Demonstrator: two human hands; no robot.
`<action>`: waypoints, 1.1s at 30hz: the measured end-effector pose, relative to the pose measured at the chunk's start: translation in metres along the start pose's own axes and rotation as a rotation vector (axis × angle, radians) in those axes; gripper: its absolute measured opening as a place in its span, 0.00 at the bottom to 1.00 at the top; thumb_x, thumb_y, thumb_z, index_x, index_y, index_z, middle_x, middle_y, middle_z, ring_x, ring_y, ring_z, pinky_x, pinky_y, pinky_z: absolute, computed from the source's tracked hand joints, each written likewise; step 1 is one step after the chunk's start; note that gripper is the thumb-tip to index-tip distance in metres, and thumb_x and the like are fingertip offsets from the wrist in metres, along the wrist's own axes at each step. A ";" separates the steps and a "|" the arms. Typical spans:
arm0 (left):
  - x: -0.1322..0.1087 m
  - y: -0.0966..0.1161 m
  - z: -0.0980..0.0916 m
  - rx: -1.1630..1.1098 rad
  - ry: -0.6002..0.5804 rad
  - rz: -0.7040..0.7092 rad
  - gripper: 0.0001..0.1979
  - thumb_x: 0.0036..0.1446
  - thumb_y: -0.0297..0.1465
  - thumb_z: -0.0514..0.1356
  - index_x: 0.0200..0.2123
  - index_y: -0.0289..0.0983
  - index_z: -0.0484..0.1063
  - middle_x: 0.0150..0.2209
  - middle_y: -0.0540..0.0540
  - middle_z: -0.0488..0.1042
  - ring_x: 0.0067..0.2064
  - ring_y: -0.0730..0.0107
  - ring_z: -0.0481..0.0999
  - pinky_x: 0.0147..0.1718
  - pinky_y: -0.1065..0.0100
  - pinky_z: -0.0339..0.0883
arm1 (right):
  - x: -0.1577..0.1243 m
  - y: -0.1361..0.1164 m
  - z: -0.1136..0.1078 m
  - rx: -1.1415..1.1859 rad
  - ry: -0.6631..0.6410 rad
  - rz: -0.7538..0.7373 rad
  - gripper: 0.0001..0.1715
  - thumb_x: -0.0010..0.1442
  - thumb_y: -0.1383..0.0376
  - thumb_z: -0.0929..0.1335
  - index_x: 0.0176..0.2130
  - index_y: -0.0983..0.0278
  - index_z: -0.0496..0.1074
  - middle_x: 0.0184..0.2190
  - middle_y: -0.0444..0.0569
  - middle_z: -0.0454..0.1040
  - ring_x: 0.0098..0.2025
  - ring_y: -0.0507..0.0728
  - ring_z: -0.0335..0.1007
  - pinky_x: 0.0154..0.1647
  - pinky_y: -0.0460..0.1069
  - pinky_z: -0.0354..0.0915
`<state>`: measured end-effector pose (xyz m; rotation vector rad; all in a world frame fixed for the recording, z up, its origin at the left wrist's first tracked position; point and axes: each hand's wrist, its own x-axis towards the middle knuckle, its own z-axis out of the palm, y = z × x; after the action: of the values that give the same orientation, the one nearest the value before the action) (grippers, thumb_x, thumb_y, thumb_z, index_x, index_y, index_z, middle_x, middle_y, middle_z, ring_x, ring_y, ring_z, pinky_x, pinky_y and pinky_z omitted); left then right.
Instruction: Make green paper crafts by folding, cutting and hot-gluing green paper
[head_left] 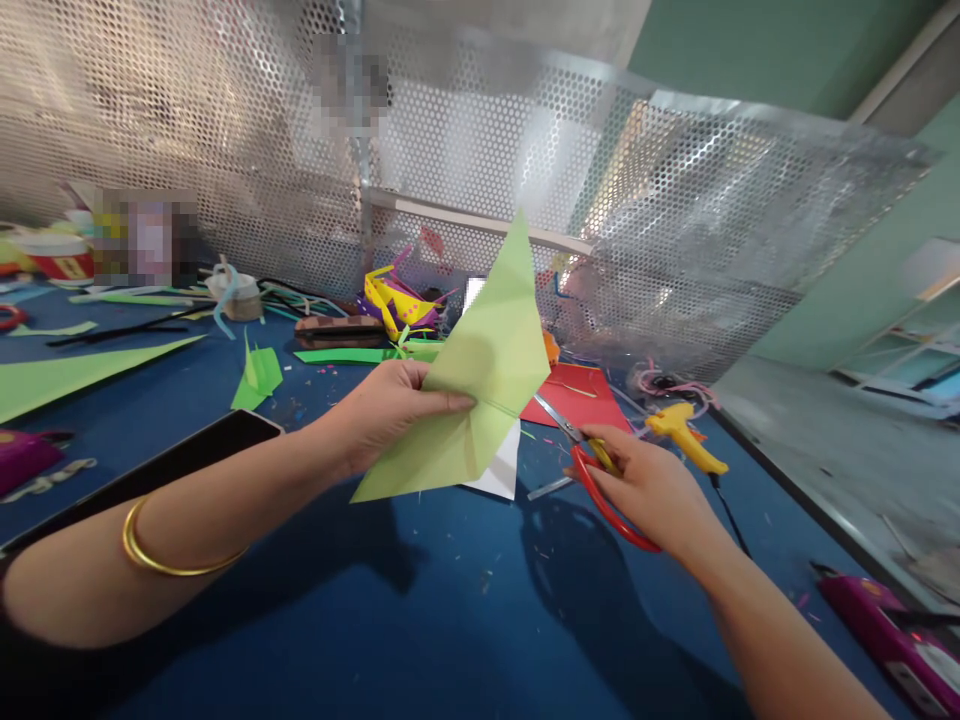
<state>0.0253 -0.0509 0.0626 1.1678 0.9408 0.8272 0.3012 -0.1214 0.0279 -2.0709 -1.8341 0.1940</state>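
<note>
- We have light green paper (499,345) up in the air above the desk (465,640), mid-view, creased, one point up, another low left.
- Left hand (394,410): pinching the paper at its left edge, thumb on our side, fingers mostly hidden behind.
- Right hand (652,480): gripping the red-handled scissors (592,487), fingers around the handles; blades point at the paper's right edge. Touching or not, we can't tell.
- Handling, our guess: paper very light, thin, fairly crisp, stiffer along folds, floppy at free corners; dry, hardly slippery; tears or dents easily.
- Best hold, we'd say: flat pinch near the central crease, clear of the blades, no squeezing.
- Scissors: we'd judge rigid, a bit heavier; hold by the handle loops.
</note>
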 end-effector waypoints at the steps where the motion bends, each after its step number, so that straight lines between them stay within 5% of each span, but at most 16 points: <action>1: -0.001 0.000 0.000 -0.011 0.002 0.003 0.12 0.39 0.32 0.73 0.30 0.37 0.81 0.32 0.45 0.82 0.30 0.64 0.79 0.31 0.65 0.74 | 0.000 0.001 0.001 0.075 -0.012 -0.016 0.28 0.54 0.51 0.69 0.52 0.57 0.72 0.38 0.47 0.81 0.41 0.62 0.76 0.40 0.53 0.68; 4: -0.004 0.000 0.002 -0.033 0.009 0.005 0.11 0.40 0.32 0.73 0.31 0.37 0.81 0.32 0.45 0.82 0.30 0.63 0.79 0.32 0.65 0.74 | 0.001 0.001 0.001 0.189 -0.032 -0.046 0.28 0.54 0.50 0.69 0.52 0.56 0.72 0.38 0.45 0.81 0.40 0.60 0.77 0.39 0.51 0.68; 11: -0.008 0.001 0.005 -0.066 0.025 -0.036 0.13 0.40 0.33 0.73 0.31 0.36 0.80 0.31 0.44 0.81 0.30 0.61 0.79 0.30 0.62 0.75 | -0.002 -0.012 -0.002 -0.285 -0.052 0.062 0.26 0.58 0.51 0.65 0.54 0.55 0.72 0.40 0.50 0.81 0.43 0.68 0.76 0.36 0.55 0.66; 22: -0.009 0.000 0.006 -0.060 0.018 -0.068 0.14 0.40 0.33 0.72 0.32 0.35 0.79 0.32 0.42 0.81 0.29 0.60 0.79 0.30 0.60 0.74 | 0.005 -0.003 0.002 -0.182 -0.002 0.119 0.24 0.56 0.55 0.66 0.51 0.60 0.71 0.39 0.49 0.80 0.43 0.63 0.76 0.36 0.50 0.65; 33: -0.008 0.003 0.002 -0.041 0.012 -0.124 0.18 0.35 0.32 0.73 0.33 0.34 0.77 0.31 0.42 0.80 0.29 0.59 0.78 0.30 0.60 0.73 | 0.060 -0.008 0.010 -0.371 0.045 0.101 0.23 0.60 0.53 0.61 0.42 0.59 0.79 0.38 0.56 0.80 0.42 0.65 0.76 0.36 0.52 0.65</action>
<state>0.0236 -0.0584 0.0674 1.0593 0.9919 0.7512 0.2992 -0.0600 0.0299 -2.3933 -1.8503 -0.1809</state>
